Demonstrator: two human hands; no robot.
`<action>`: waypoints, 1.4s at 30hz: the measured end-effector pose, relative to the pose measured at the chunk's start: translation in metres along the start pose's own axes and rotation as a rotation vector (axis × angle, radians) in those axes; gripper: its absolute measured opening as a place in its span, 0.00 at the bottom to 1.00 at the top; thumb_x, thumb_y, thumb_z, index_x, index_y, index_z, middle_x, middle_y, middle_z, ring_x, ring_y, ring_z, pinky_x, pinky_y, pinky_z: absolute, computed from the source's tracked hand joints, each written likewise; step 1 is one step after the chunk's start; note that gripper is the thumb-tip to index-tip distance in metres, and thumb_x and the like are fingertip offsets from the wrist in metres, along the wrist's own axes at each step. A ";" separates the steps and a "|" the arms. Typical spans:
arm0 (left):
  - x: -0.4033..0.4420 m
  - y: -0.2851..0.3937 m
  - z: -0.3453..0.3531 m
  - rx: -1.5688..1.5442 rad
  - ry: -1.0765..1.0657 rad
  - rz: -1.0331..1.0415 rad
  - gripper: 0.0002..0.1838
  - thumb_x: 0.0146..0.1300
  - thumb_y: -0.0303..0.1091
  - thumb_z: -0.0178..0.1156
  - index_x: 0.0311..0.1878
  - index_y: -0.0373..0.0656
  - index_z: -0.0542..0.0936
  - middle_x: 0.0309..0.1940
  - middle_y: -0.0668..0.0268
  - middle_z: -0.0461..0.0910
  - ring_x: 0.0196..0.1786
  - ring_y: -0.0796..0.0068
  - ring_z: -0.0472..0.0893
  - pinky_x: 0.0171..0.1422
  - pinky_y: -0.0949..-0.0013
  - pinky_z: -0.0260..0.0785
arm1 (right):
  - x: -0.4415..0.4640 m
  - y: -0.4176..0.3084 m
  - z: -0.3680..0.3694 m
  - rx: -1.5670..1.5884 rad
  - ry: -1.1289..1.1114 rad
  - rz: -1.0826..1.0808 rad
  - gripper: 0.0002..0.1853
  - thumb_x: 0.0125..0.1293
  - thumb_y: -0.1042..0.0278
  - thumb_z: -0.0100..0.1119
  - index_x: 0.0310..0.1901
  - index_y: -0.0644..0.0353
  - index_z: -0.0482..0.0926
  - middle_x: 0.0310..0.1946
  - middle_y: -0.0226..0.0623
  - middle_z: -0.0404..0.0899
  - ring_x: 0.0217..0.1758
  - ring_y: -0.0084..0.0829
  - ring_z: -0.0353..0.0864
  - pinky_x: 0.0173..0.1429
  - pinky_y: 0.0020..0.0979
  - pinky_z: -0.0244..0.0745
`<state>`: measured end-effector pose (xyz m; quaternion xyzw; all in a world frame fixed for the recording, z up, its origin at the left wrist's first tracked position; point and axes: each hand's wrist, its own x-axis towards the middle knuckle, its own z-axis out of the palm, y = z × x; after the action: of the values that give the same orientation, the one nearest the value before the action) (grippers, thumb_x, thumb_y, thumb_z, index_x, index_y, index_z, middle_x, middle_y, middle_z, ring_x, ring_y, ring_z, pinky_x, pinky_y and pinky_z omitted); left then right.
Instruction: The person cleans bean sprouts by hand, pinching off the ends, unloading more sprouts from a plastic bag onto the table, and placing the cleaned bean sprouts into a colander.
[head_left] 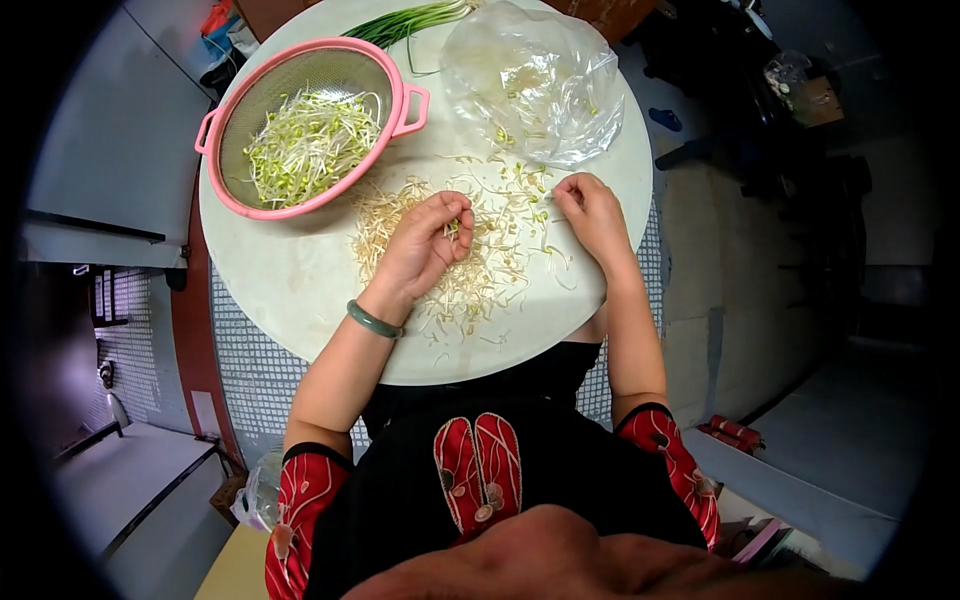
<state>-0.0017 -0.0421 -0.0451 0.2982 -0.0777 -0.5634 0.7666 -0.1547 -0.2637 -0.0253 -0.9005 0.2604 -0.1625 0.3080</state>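
My left hand, with a green bangle at its wrist, is curled palm-up above the loose bits on the table. A few green-headed bean sprouts show between its fingers. To the right, my right hand rests low over the table with thumb and forefinger pressed together; what they pinch, if anything, is too small to make out. Under and between both hands lies a spread of pale sprout scraps. A pink-rimmed strainer at the upper left holds a heap of white sprouts with yellow-green heads.
A crumpled clear plastic bag with some sprouts inside lies at the table's far right. Green onions lie at the far edge of the round white table. A blue slipper is on the floor at right.
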 end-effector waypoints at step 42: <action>-0.001 -0.012 0.012 0.214 0.083 -0.048 0.08 0.71 0.31 0.58 0.48 0.37 0.79 0.29 0.71 0.78 0.24 0.88 0.71 0.25 0.83 0.61 | -0.040 -0.065 0.042 0.302 -0.022 -0.188 0.07 0.60 0.72 0.67 0.38 0.62 0.81 0.31 0.32 0.80 0.33 0.24 0.78 0.37 0.26 0.74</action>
<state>-0.0172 -0.0480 -0.0417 0.4034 -0.0985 -0.5570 0.7193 -0.1443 -0.1774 -0.0205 -0.8661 0.1444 -0.2177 0.4262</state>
